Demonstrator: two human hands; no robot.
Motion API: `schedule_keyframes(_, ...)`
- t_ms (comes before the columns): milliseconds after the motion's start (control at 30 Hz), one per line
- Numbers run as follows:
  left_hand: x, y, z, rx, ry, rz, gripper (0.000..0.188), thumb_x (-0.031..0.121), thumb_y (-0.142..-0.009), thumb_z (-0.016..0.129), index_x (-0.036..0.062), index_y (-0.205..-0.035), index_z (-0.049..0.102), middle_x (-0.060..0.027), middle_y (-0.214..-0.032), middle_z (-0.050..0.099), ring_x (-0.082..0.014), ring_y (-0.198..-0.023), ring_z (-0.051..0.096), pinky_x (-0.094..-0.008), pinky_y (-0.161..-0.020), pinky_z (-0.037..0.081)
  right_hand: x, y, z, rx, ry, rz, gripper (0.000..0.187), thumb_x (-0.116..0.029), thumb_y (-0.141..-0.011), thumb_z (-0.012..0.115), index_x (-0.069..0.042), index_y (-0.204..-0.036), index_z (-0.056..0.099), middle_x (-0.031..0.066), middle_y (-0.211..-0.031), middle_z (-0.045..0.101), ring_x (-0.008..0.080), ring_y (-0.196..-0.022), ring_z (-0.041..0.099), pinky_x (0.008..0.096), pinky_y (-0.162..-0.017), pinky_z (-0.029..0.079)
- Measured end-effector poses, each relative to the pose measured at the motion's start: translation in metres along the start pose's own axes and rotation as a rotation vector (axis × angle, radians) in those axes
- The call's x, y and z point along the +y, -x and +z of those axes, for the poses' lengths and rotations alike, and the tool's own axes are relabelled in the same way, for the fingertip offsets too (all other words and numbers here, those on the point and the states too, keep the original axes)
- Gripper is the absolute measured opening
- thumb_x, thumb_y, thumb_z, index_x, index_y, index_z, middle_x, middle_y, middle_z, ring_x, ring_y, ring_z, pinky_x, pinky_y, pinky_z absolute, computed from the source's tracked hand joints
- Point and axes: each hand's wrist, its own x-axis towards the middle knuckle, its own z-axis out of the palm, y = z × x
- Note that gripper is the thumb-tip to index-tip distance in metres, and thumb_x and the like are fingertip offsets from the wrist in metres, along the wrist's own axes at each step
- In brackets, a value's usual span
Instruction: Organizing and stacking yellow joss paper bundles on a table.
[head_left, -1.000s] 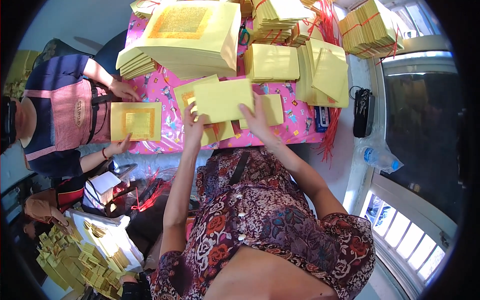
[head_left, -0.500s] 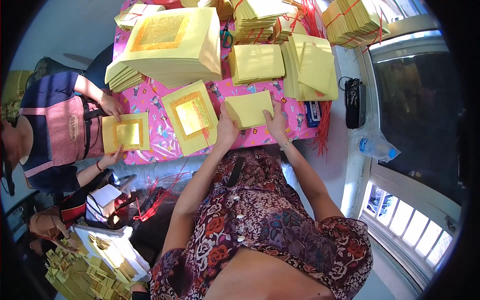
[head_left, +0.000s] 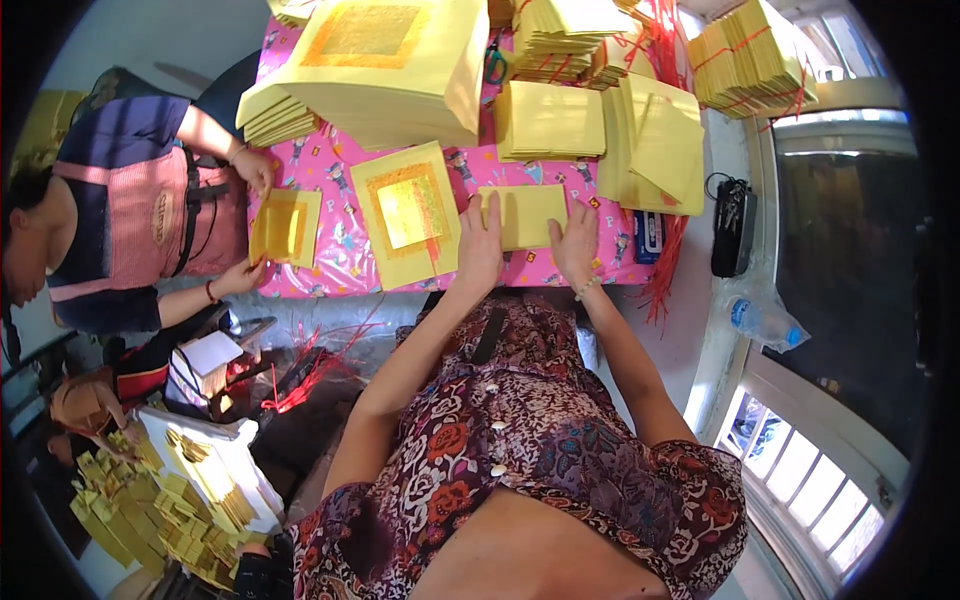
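Yellow paper rectangle [head_left: 530, 218], apparently being squared up

The left hand [head_left: 481, 243] and right hand [head_left: 575, 246] rest at opposite ends of the folded paper, fingers extended and slightly apart, seemingly not clamped. It lies on the pink, cartoon-patterned surface [head_left: 530, 267]. The next move probably calls for even pressure along its edges. Farther off sits a neat stack of plain yellow paper rectangles [head_left: 550, 118].

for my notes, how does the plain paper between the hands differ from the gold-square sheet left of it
The plain paper shows bare yellow; the gold-square sheet shows gold framed in orange. The plain paper looks smaller than the gold-square sheet. The plain paper lies wider than tall, the gold-square sheet taller than wide. Both are yellow paper.
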Motion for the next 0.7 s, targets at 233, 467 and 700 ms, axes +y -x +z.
schedule_keyframes(233, -0.047, 0.046, -0.087, -0.068, 0.189, -0.023, 0.042, 0.007, -0.072, 0.072, 0.0046, -0.111, 0.056, -0.0146, -0.106, 0.055, -0.0346, -0.099, 0.054, -0.043, -0.083, 0.047, -0.052, -0.002, -0.022, -0.158, -0.285, -0.472, 0.039, -0.015, -0.081, 0.069, -0.005, -0.115, 0.053, 0.0122, -0.113, 0.054, 0.0328, -0.106, 0.051, 0.0442, -0.087, 0.044)
schedule_keyframes(467, -0.082, 0.079, -0.09, -0.166, 0.011, -0.058, 0.045, 0.012, -0.067, 0.078, 0.007, -0.106, 0.057, -0.0119, -0.104, 0.054, -0.0325, -0.096, 0.053, -0.0417, -0.079, 0.046, -0.111, 0.022, 0.007, -0.458, -0.222, -0.869, 0.039, -0.021, -0.074, 0.074, -0.008, -0.105, 0.055, 0.0089, -0.1, 0.054, 0.0289, -0.097, 0.053, 0.0403, -0.084, 0.047)
schedule_keyframes(700, -0.094, 0.073, -0.083, -0.148, 0.067, 0.002, 0.033, 0.009, -0.069, 0.076, 0.0075, -0.099, 0.063, -0.0062, -0.097, 0.059, -0.0282, -0.091, 0.056, -0.04, -0.076, 0.047, -0.098, 0.006, 0.025, -0.531, -0.235, -0.96, 0.027, -0.02, -0.076, 0.071, -0.008, -0.095, 0.057, 0.007, -0.092, 0.054, 0.0267, -0.09, 0.054, 0.0376, -0.078, 0.048)
